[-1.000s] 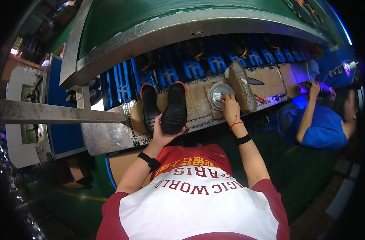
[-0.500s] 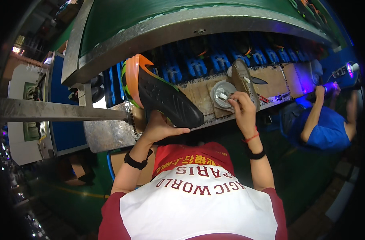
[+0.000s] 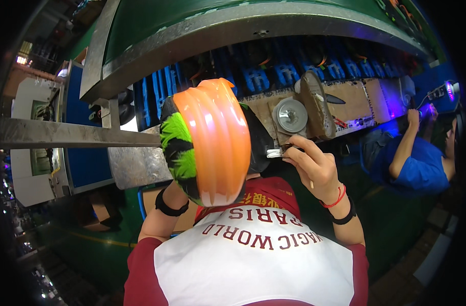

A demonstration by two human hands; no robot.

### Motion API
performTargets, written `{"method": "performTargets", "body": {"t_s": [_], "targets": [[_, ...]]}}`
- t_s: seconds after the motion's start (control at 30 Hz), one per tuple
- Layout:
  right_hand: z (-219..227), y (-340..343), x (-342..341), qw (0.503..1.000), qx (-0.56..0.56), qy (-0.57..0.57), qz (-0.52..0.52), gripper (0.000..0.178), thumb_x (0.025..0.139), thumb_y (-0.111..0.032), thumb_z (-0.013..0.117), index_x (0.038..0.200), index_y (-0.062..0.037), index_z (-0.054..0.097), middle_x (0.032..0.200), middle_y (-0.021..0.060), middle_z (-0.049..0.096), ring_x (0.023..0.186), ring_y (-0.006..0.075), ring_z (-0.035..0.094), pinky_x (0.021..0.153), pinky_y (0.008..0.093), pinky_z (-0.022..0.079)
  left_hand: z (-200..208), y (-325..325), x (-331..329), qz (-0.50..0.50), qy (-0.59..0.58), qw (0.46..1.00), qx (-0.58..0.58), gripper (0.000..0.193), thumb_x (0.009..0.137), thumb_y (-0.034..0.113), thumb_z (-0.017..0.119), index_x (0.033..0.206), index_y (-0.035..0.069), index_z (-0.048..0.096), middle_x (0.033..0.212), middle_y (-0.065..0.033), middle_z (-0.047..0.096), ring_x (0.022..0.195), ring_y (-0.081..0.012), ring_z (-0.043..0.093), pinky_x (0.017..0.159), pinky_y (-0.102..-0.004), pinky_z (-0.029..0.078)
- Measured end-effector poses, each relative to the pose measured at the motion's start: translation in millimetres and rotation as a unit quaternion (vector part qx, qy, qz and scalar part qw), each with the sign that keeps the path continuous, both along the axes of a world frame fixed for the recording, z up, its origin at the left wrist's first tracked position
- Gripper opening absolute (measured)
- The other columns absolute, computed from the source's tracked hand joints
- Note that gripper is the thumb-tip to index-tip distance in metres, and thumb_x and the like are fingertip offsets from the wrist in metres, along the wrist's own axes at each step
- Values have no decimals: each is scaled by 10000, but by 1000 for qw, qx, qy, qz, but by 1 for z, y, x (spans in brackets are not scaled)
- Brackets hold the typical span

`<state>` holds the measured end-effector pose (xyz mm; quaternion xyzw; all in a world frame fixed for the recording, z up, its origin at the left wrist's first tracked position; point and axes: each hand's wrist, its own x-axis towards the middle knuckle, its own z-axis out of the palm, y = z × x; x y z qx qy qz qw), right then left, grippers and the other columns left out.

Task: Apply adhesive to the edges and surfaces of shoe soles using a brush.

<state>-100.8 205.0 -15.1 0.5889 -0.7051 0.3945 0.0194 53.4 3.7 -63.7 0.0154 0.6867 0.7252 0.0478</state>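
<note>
A black, green and orange shoe [image 3: 217,137] is held up in front of me, its glossy ridged orange end turned toward my view. My left hand [image 3: 175,193] supports it from below and behind, with the fingers mostly hidden by the shoe. My right hand [image 3: 314,166] pinches a small brush [image 3: 274,153] with a white tip, its thin handle poking out under the fingers. The white tip is at the black end of the shoe; whether it touches, I cannot tell. A pale bowl [image 3: 292,115] sits on the bench just beyond my right hand.
A greyish-brown shoe-shaped piece [image 3: 313,102] stands beside the bowl on the cardboard-covered bench [image 3: 356,104]. Next to it lies a dark blade-shaped thing [image 3: 335,99]. Blue racks [image 3: 256,79] line the space under a metal-edged green conveyor [image 3: 243,45]. A co-worker in blue [image 3: 416,158] sits at right.
The shoe has swung round and up, its orange end now nearer my view. My right hand has moved from the bowl toward the shoe with the brush.
</note>
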Motion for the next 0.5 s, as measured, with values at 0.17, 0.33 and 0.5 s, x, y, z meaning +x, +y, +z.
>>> {"method": "performTargets", "body": {"t_s": [0.17,0.33,0.5], "targets": [[-4,-3,0,998,0,55,-11,198,672,0,690,842,0,590,914,115,599,522,199,571,420,269,441,-1,10,-9,83,18,996,29,532,886,257,443,1355,59,286,1313,-124,389,1218,-253,370,1037,-405,296],[-7,-3,-1,997,-6,57,-47,205,669,22,683,851,-1,593,931,135,603,569,228,602,434,276,456,1,18,17,157,36,985,61,538,855,209,485,1337,50,304,1269,-128,417,1172,-251,410,1002,-389,328],[-5,-6,-3,996,-16,56,-60,212,667,37,680,858,-5,596,932,141,605,618,245,618,453,280,471,6,26,18,236,55,966,87,548,824,160,527,1319,41,323,1225,-131,445,1127,-249,450,968,-372,361]]}}
